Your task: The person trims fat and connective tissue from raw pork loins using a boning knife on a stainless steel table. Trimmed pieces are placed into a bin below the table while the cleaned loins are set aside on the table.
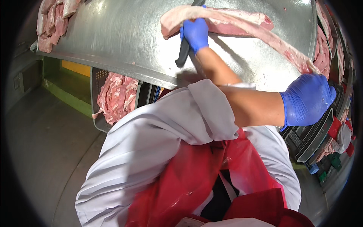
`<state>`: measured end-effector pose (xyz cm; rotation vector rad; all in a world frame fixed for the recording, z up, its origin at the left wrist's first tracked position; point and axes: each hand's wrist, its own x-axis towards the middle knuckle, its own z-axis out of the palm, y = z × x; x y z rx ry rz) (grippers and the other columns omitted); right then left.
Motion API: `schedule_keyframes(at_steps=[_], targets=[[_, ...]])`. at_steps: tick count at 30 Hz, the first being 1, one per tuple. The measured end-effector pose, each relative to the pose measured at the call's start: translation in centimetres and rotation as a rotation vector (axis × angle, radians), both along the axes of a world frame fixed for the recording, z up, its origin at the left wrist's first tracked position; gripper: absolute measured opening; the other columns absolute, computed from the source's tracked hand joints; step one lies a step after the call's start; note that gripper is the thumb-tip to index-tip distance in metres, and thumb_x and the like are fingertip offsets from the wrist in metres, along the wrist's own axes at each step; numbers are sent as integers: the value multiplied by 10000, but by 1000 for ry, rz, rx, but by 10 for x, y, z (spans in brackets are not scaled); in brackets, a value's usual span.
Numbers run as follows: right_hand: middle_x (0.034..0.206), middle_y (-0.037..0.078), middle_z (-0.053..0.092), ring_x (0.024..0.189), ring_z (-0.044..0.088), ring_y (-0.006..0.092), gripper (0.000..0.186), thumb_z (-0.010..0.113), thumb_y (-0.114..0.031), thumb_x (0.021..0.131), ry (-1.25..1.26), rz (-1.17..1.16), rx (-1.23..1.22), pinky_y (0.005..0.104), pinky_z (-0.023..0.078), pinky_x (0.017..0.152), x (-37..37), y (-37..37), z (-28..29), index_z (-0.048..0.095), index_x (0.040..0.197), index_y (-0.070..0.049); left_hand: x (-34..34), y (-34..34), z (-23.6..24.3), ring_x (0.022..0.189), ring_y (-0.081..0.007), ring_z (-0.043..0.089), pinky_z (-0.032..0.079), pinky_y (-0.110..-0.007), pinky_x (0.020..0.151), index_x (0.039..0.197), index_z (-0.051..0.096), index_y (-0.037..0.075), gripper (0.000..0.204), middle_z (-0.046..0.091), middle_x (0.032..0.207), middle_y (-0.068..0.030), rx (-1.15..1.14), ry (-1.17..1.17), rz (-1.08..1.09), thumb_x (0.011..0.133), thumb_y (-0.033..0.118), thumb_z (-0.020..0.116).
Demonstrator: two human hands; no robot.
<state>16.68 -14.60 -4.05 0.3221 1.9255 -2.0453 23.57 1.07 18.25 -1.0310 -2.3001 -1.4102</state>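
My arms are crossed, the left forearm passing over the right. My right hand [195, 34], in a blue glove, is closed round a knife; its black handle [183, 53] sticks out below the fist. The blade is mostly hidden by meat. Across that fist lies a long pale strip of fatty meat [249, 28], running down to the right. My left hand [308, 100], also blue-gloved, grips the strip's far right end in a fist. Behind the strip, a pink meat piece [230, 28] rests on the metal table [113, 34].
More cut meat [53, 24] is piled at the table's left corner. Below the front edge stands a dark crate [100, 123] holding meat strips. At the right are meat pieces [322, 51] and dark perforated crates [314, 132]. My red apron [181, 174] hangs close to the table.
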Motion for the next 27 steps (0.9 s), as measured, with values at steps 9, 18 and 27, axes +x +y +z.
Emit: schedule_keyframes(at_steps=[9, 18, 27], targets=[[800, 107, 636, 596, 595, 208, 496, 529, 7, 858, -35, -34, 73, 294, 516, 552, 15, -47, 8, 489, 1350, 44, 11, -2, 13, 787, -297, 624, 518, -412, 643, 917, 603, -15, 249, 623, 790, -186, 95, -40, 38, 787, 195, 581], [961, 120, 592, 603, 557, 161, 926, 472, 20, 905, 28, -16, -218, 292, 515, 526, 48, -66, 37, -100, 1610, -163, 19, -15, 38, 819, -289, 616, 521, -395, 664, 968, 617, -49, 317, 623, 842, -173, 107, 19, -21, 776, 204, 601], [827, 119, 622, 602, 605, 202, 856, 461, 9, 900, 135, -42, -61, 329, 524, 513, 47, -69, 44, -7, 1610, -89, 42, 4, 58, 885, -316, 616, 524, -418, 760, 1005, 624, -58, 382, 639, 893, -169, 82, 117, 22, 784, 254, 616]])
